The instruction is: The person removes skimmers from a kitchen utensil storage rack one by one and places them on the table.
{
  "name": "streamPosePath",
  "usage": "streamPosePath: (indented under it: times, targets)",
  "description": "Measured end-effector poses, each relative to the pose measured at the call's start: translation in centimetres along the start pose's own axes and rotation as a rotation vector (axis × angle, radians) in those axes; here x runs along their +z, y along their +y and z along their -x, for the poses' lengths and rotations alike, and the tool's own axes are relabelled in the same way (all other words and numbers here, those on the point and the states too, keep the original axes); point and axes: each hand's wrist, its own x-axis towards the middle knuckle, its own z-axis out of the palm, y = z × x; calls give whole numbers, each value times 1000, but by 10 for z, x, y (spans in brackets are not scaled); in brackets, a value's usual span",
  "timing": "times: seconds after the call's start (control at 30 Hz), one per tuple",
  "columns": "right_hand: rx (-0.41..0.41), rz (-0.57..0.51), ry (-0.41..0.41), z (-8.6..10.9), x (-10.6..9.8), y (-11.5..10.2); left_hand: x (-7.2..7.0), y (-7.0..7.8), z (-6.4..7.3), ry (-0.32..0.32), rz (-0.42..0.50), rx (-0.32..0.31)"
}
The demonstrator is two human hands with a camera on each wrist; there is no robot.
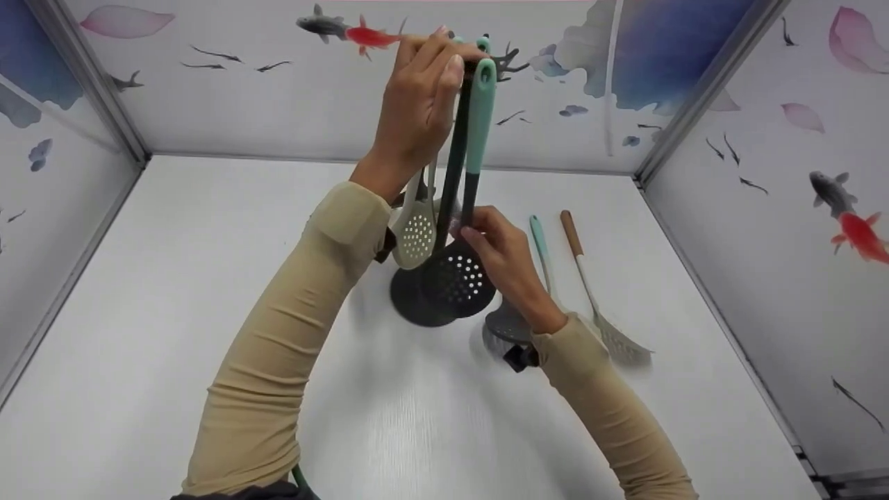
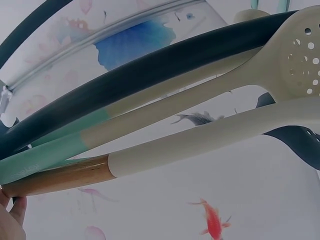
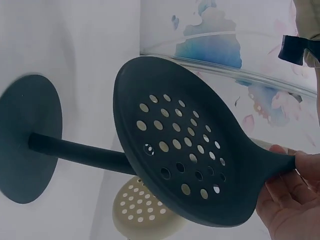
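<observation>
A dark utensil stand (image 1: 452, 167) with a round base (image 3: 32, 175) rises from the table. My left hand (image 1: 420, 94) grips its top, the fingers curled over it. On the near side hangs a dark skimmer (image 3: 232, 160) with a mint-green handle (image 1: 480, 118), upright, its holed head down. My right hand (image 1: 503, 253) pinches the skimmer by its neck, just above the head. A beige slotted spoon (image 1: 418, 239) hangs at the left. In the left wrist view, a white-shafted utensil (image 2: 165, 150) with a wooden handle hangs beside it. How the handles meet the stand's top is hidden by my fingers.
Right of the stand a grey ladle (image 1: 508, 324) with a mint-green handle lies on the white table (image 1: 229, 278), partly behind my right forearm. Farther right lies a turner (image 1: 618, 340) with a wooden handle. Printed panels (image 1: 264, 111) wall the table at the back and sides.
</observation>
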Motion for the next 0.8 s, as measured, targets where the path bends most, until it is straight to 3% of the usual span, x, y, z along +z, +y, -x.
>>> streamPosePath:
  times: [0.43,0.63,0.8]
  targets:
    - [123,-49,142,8,-41,21,2,-1,-1,11,-39,20]
    - [152,47,207,16,-63,37,2,0,-2,19,-44,16]
    - [246,120,266,24,-82,55,3,0,-2,25,-37,21]
